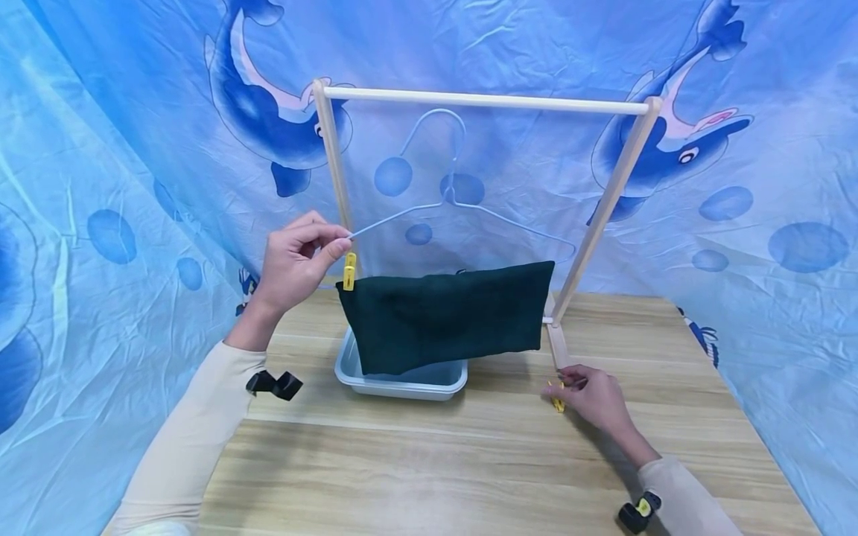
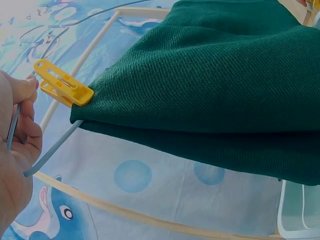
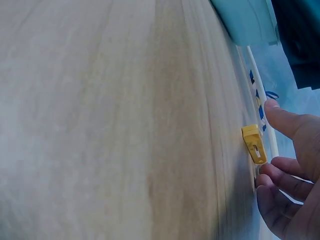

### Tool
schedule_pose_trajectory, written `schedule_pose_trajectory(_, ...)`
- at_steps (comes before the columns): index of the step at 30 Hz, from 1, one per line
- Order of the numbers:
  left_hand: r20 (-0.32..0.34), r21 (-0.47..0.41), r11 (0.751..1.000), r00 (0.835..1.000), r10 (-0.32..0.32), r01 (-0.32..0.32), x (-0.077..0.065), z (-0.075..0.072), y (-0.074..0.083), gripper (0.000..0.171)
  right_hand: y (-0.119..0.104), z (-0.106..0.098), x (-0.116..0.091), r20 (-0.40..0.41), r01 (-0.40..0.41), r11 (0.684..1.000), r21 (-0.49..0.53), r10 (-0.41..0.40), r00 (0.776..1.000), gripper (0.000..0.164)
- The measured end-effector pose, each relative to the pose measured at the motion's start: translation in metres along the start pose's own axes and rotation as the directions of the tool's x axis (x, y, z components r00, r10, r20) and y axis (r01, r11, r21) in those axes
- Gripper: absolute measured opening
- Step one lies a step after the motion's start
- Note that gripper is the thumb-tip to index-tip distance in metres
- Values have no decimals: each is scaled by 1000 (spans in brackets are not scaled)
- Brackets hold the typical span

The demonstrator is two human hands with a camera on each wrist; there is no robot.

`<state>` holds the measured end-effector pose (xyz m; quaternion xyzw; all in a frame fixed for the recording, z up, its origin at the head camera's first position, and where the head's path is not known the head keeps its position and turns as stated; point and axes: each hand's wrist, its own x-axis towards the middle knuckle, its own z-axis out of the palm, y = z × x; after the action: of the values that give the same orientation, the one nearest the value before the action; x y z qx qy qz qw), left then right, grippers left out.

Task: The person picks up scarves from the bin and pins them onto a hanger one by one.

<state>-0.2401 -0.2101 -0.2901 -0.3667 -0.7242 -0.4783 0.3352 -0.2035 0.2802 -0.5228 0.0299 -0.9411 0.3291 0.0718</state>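
My left hand (image 1: 295, 260) holds the left shoulder of a pale blue wire hanger (image 1: 395, 217) between thumb and fingers. A dark green cloth (image 1: 449, 320) is draped over the hanger's lower bar. One yellow clothespin (image 1: 349, 272) grips the cloth's upper left corner, just below that hand; the left wrist view shows this clothespin (image 2: 65, 82) close up. Low on the right, my right hand (image 1: 593, 398) reaches to a second yellow clothespin (image 3: 254, 144) on the table. Its thumb and fingers stand apart around this clothespin, the fingertips close to its near end.
A wooden rack (image 1: 485, 98) with a top rail stands behind the hanger. Beneath the cloth sits a pale blue basin (image 1: 409, 388) on the wood-grain table (image 1: 402, 469). A blue dolphin-print curtain (image 1: 529, 45) surrounds the table at the back and sides.
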Motion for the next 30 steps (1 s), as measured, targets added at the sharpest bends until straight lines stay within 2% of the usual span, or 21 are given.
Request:
schedule_pose_trajectory(14, -4, 17, 1000, 1000, -3, 3, -1, 2, 0, 16, -4, 5, -1, 40, 7, 997, -81, -4, 999, 59)
schedule_pose_trajectory(17, -6, 19, 1000, 1000, -7, 7, -2, 2, 1, 16, -4, 7, -1, 34, 21, 996, -84, -18, 999, 55)
schedule_pose_trajectory(23, -9, 21, 1000, 1000, -8, 8, -3, 3, 2, 17, -5, 6, -2, 13, 72, 994, -80, -71, 997, 38)
schedule_pose_trajectory(30, 1, 25, 1000, 1000, 11, -11, -3, 3, 1, 17, -7, 1, -4, 44, 86, 993, -77, -83, 996, 43)
